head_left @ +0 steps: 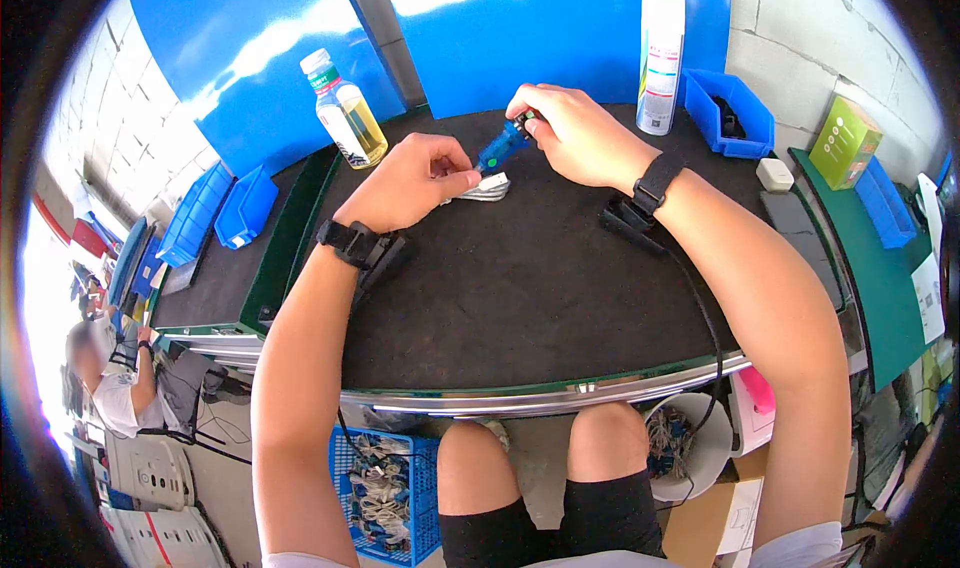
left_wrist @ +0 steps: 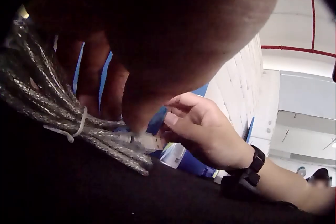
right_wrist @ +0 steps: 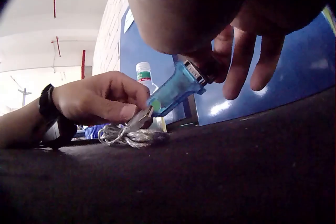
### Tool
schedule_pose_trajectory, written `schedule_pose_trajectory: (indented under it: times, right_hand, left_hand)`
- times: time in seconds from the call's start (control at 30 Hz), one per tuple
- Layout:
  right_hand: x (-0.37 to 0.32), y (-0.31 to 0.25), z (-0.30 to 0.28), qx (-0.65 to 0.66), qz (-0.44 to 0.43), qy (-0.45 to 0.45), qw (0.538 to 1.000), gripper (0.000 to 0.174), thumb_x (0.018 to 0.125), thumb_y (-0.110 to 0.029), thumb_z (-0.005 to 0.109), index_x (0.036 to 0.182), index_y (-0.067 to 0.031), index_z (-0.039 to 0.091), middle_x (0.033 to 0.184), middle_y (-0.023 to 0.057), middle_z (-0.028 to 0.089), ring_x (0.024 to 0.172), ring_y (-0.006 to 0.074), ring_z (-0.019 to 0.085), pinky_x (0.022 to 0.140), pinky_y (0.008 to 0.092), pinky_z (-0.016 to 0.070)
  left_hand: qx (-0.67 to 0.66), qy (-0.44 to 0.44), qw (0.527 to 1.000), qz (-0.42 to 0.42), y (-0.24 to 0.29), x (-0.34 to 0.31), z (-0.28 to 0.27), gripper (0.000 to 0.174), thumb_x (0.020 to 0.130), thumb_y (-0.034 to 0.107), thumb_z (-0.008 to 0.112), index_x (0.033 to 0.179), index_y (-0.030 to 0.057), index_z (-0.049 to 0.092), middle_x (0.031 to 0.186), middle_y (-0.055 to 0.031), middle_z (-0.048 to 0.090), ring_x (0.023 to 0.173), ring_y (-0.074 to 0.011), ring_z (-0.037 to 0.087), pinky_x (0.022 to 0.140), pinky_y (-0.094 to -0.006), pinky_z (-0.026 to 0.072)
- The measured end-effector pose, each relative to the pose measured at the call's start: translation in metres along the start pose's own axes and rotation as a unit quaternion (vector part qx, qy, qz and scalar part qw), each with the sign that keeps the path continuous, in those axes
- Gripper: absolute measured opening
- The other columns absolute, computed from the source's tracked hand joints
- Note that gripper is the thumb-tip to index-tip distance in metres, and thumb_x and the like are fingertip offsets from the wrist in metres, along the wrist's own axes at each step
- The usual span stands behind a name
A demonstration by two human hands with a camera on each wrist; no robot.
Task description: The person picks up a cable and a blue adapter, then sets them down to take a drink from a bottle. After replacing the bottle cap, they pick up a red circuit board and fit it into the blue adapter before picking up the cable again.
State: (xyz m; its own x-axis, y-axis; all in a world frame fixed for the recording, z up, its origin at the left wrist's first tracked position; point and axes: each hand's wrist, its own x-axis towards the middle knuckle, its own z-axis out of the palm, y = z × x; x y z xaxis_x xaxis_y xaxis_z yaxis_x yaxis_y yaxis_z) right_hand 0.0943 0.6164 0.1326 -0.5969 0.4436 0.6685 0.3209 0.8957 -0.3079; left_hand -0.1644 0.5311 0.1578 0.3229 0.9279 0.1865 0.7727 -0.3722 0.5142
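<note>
Near the back of the black work mat (head_left: pixel 520 298), my right hand (head_left: pixel 590 140) pinches a translucent blue serial adapter (head_left: pixel 503 146) by its metal connector end. In the right wrist view the adapter (right_wrist: pixel 177 88) slants down toward my left hand (right_wrist: pixel 102 98), with a green dot near its narrow end. There, left thumb and fingers pinch the USB plug (left_wrist: pixel 149 142) of a grey cable, the plug's tip right at the adapter's narrow end. The rest of the cable (left_wrist: pixel 55 90) is a braided, clear-sheathed coil bound with a white tie, lying on the mat beneath the left hand (head_left: pixel 408 180).
A bottle of yellow liquid (head_left: pixel 350 118) stands back left, a white spray can (head_left: pixel 660 63) back right. Blue bins (head_left: pixel 735 118) sit at both sides. Below the front edge are a blue basket of cables (head_left: pixel 425 488) and a white bucket (head_left: pixel 715 463). Another person sits far left.
</note>
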Motion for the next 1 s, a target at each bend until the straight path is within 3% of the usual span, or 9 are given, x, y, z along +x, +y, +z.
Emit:
schedule_pose_trajectory:
  times: [0.23,0.6,0.67,0.8,0.87,1.0]
  right_hand:
    - [0.001,-0.003,0.001,0.017,-0.001,0.000,1.000,0.013,0.107,0.001,0.056,0.119,0.0001,0.062,0.112,0.0198,0.071,0.108,0.0402,0.070,0.092,0.0481,0.0556]
    - [0.001,-0.003,0.002,-0.004,-0.002,-0.010,1.000,0.015,0.105,0.002,0.055,0.118,-0.0020,0.061,0.113,0.0199,0.069,0.109,0.0416,0.068,0.093,0.0498,0.0548]
    - [0.001,-0.004,0.001,-0.002,0.000,-0.009,1.000,0.015,0.105,0.002,0.055,0.118,-0.0021,0.061,0.113,0.0199,0.069,0.109,0.0417,0.068,0.093,0.0500,0.0547]
    - [0.000,-0.002,0.002,-0.011,0.000,-0.008,1.000,0.015,0.104,0.003,0.056,0.118,-0.0013,0.061,0.112,0.0199,0.069,0.109,0.0421,0.068,0.093,0.0501,0.0547]
    - [-0.001,-0.001,0.003,-0.017,0.000,-0.014,1.000,0.015,0.104,0.003,0.056,0.117,-0.0012,0.061,0.112,0.0199,0.069,0.109,0.0423,0.068,0.093,0.0501,0.0547]
    - [-0.001,-0.002,0.000,-0.024,0.004,-0.024,0.999,0.015,0.104,0.002,0.057,0.118,-0.0016,0.062,0.113,0.0199,0.070,0.110,0.0425,0.068,0.093,0.0505,0.0549]
  left_hand:
    - [-0.072,-0.042,0.996,-0.033,-0.006,0.001,-0.001,0.023,0.099,0.023,0.083,0.100,0.0013,0.076,0.085,-0.0006,0.070,0.078,-0.0088,0.060,0.071,-0.0288,0.0476]
    - [-0.121,-0.092,0.984,-0.094,-0.009,0.002,-0.005,0.026,0.094,0.023,0.088,0.103,0.0032,0.073,0.091,-0.0024,0.070,0.084,-0.0108,0.063,0.074,-0.0285,0.0478]
    - [-0.134,-0.055,0.988,-0.049,-0.010,0.001,-0.002,0.018,0.097,0.018,0.083,0.100,0.0055,0.070,0.095,0.0017,0.068,0.085,-0.0078,0.061,0.074,-0.0270,0.0459]
    - [-0.153,-0.019,0.988,0.013,-0.002,0.000,-0.004,0.015,0.096,0.015,0.082,0.100,0.0055,0.071,0.098,0.0019,0.068,0.085,-0.0077,0.061,0.075,-0.0267,0.0461]
    - [-0.050,-0.035,0.996,0.069,0.008,-0.002,-0.005,0.016,0.091,0.009,0.084,0.102,0.0026,0.074,0.098,-0.0033,0.071,0.087,-0.0123,0.064,0.075,-0.0302,0.0496]
    - [-0.054,-0.029,0.996,0.066,0.009,-0.004,-0.005,0.013,0.094,0.012,0.082,0.104,0.0062,0.077,0.099,0.0026,0.070,0.085,-0.0077,0.061,0.075,-0.0273,0.0469]
